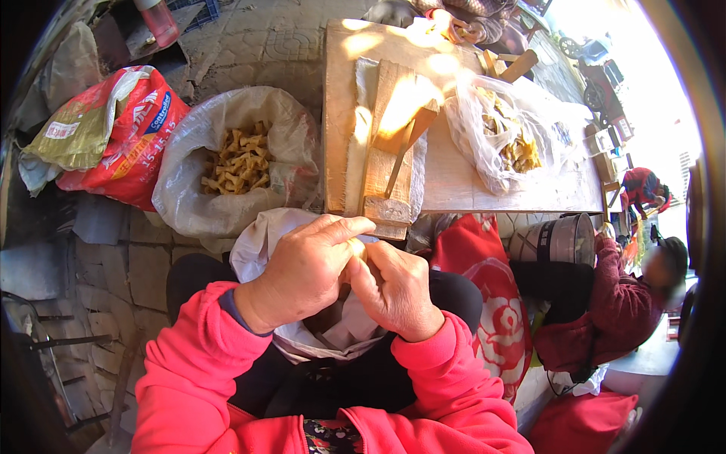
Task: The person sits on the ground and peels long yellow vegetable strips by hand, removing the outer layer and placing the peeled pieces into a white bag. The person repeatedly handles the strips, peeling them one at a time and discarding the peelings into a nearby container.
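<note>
My left hand (306, 275) and my right hand (400, 289) meet above my lap, fingertips together. Between them they grip a small yellowish piece (357, 248), mostly covered by the fingers. A white cloth-like sack (286, 227) sits open between my knees, under the hands. Just beyond my fingertips lies a wooden board (391, 181), its end overhanging the table edge. Fixed on it are a wooden block (387, 210) and a thin slanting strip (400, 162) that runs up to another wooden piece (422, 120).
Left of the wooden table (465, 181), a woven sack (238, 218) holds many yellow-brown pieces (241, 159); a red sack (133, 147) stands beside it. A clear plastic bag (482, 153) of similar pieces rests on the table. A person (612, 306) sits at right near a bucket (553, 241); another person's hands (451, 25) are across the table.
</note>
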`<state>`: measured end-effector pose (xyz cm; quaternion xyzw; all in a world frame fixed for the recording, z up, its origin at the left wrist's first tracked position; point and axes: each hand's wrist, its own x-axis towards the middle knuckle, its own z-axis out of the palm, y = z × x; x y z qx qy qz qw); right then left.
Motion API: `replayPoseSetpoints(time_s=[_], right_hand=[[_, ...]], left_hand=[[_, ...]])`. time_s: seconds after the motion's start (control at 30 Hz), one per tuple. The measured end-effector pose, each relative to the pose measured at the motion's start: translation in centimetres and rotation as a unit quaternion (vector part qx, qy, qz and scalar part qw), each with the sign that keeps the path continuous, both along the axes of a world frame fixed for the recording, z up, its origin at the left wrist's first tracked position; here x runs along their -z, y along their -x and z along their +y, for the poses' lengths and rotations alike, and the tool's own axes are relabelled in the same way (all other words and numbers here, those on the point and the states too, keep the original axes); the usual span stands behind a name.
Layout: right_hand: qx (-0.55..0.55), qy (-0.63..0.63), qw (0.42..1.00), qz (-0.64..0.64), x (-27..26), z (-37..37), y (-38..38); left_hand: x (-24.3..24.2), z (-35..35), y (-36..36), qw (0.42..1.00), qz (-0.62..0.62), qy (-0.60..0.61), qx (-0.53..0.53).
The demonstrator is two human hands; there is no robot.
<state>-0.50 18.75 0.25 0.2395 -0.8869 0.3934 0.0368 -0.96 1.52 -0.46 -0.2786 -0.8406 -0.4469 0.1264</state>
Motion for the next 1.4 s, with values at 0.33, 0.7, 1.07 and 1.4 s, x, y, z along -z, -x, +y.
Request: replayPoseSetpoints(time_s=[0.33, 0.7, 1.07, 1.4], right_hand=[[-0.039, 0.443, 0.713, -0.541, -0.7, 2.0, -0.1], [0.007, 0.364, 0.741, -0.565, -0.9, 1.5, 0.1], [0.179, 0.346, 0.9, -0.195, -1.7, 2.9, 2.2], [0.293, 0.032, 0.956, 0.012, 0.7, 2.4, 6.4]], left_hand=[[-0.7, -2.5, 0.9, 0.949, -0.081, -0.303, -0.012], [-0.1, -2.2, 0.6, 0.78, -0.497, -0.347, 0.155], [-0.4, 0.4, 2.6, 0.856, -0.34, -0.39, 0.003], [2.6, 2.1, 5.6, 0.967, -0.048, -0.189, -0.162]])
